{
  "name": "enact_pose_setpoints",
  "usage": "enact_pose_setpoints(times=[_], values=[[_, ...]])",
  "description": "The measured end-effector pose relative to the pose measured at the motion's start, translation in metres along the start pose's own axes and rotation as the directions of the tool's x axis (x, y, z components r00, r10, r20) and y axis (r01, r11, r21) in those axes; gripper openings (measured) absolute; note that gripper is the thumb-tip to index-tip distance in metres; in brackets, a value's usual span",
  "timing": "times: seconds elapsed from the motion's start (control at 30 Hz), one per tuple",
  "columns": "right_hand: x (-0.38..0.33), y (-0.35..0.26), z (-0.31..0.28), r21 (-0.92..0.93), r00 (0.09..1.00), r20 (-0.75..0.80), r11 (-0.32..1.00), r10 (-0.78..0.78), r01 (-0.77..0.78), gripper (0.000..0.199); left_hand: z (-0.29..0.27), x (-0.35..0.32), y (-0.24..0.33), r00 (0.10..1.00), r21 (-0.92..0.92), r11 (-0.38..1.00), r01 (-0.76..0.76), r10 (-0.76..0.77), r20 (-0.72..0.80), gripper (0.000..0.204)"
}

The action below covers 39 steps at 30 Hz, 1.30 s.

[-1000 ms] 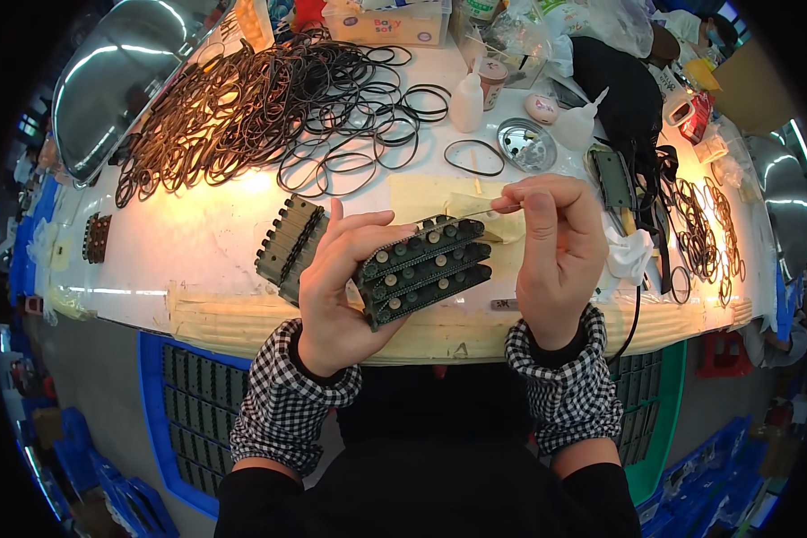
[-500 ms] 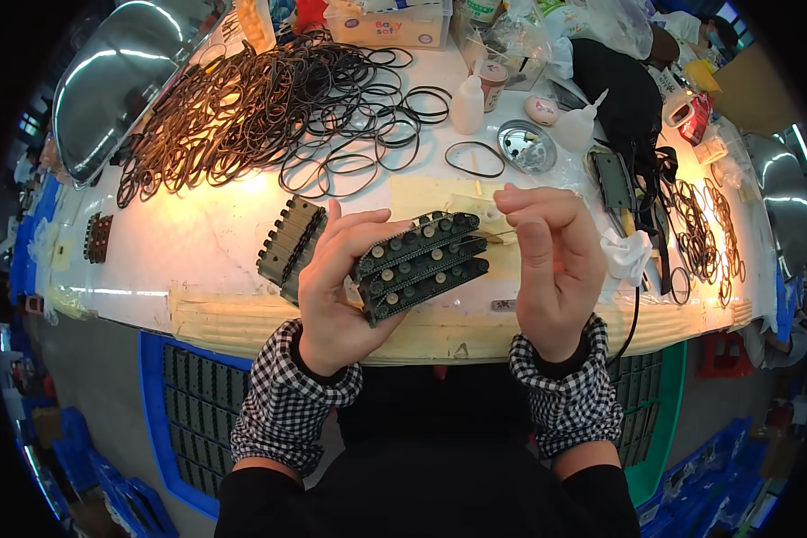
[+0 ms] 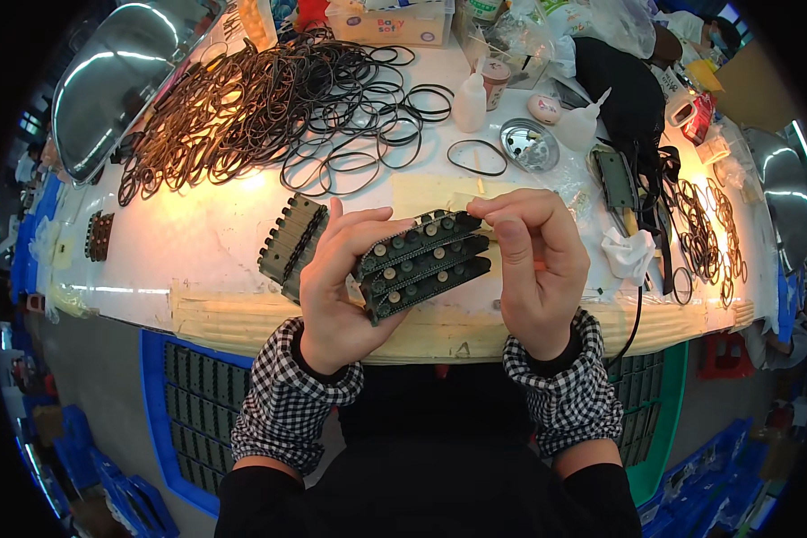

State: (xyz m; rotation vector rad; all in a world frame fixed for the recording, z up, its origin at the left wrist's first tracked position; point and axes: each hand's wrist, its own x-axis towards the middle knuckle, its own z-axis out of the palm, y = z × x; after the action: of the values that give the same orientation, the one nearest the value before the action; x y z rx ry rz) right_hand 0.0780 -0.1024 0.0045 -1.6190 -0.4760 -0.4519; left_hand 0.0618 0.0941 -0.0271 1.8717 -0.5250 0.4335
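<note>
My left hand (image 3: 336, 300) is wrapped round a stack of dark green stitched pieces (image 3: 421, 262) with rows of round tan and green studs, held over the table edge. Three layers fan out toward the right, their tips tapering. Closed in a pinch, my right hand (image 3: 542, 269) has its fingertips at the tip of the top layer. Whatever lies between those fingertips is too small to make out. Beside the left hand, a brown-green ribbed piece (image 3: 291, 240) with knobbed ends shows, partly hidden by that hand.
Black bands (image 3: 242, 117) lie in a big tangle at the back left, with more bands (image 3: 708, 233) at right. White squeeze bottles (image 3: 469, 103), a small metal dish (image 3: 529, 145) and a crumpled tissue (image 3: 628, 254) lie beyond my right hand. A blue crate (image 3: 154, 394) stands below the table.
My right hand has moved left, up to the tip of the top layer. A thin line seen before between that hand and the stack no longer shows. My left hand stays nearly still.
</note>
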Motion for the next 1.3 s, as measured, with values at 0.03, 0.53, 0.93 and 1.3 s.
enact_pose_setpoints(times=[0.03, 0.53, 0.93, 1.3], values=[[0.000, -0.002, 0.001, 0.035, 1.000, -0.012, 0.999, 0.022, -0.022, 0.010, 0.000, 0.000, 0.000, 1.000, -0.004, 1.000, -0.001, 0.001, -0.005, 0.048], [0.008, -0.005, -0.026, -0.487, 0.970, 0.019, 0.845, -0.242, 0.220, 0.008, 0.001, -0.002, -0.003, 0.999, -0.026, 1.000, 0.017, -0.018, -0.043, 0.050], [-0.004, 0.002, -0.003, -0.022, 0.996, 0.063, 0.998, -0.062, 0.063, 0.006, -0.003, -0.004, -0.005, 0.999, -0.009, 1.000, 0.002, -0.001, 0.041, 0.049], [-0.003, 0.000, -0.009, -0.092, 0.994, -0.061, 0.992, -0.087, 0.081, 0.007, -0.003, -0.004, -0.006, 0.999, -0.011, 1.000, -0.004, 0.004, 0.037, 0.049]])
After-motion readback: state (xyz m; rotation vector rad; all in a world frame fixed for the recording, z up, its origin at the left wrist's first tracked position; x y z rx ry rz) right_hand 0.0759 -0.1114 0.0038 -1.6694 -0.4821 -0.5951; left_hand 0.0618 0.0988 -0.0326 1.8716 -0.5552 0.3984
